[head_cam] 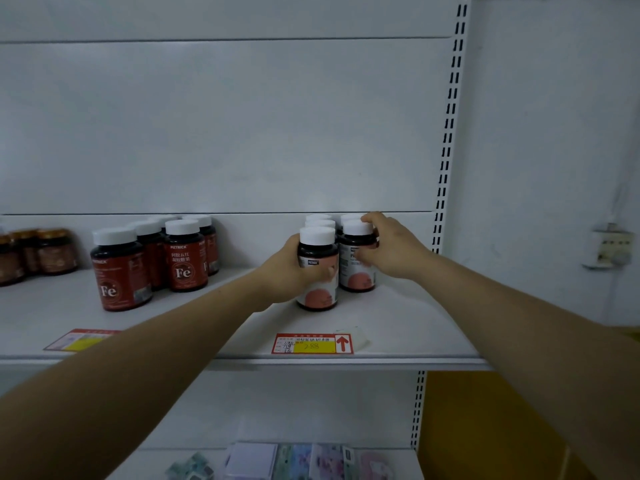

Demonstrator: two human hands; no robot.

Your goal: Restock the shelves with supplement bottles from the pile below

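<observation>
1. My left hand (294, 268) is wrapped round the front-left bottle (318, 268) of the pink-labelled group, fingers curled across its label, so I can slide it into line while it stands upright on the shelf (398, 327).
2. My right hand (391, 247) holds the front-right bottle (356, 259), thumb near the white cap and fingers curled round the side, steadying it just beside the other one.
3. I judge that I am squaring up two tidy columns: more white-capped bottles (320, 221) stand close behind these two, towards the back wall.
4. The group sits behind the red and yellow price tag (311, 344), which is probably why I am placing them here.
5. The red iron bottles (185, 259) stand well apart to my left, with brown jars (55, 251) beyond them.
6. The pile below is out of sight; only flat packets (301, 460) show on the lower shelf.
</observation>
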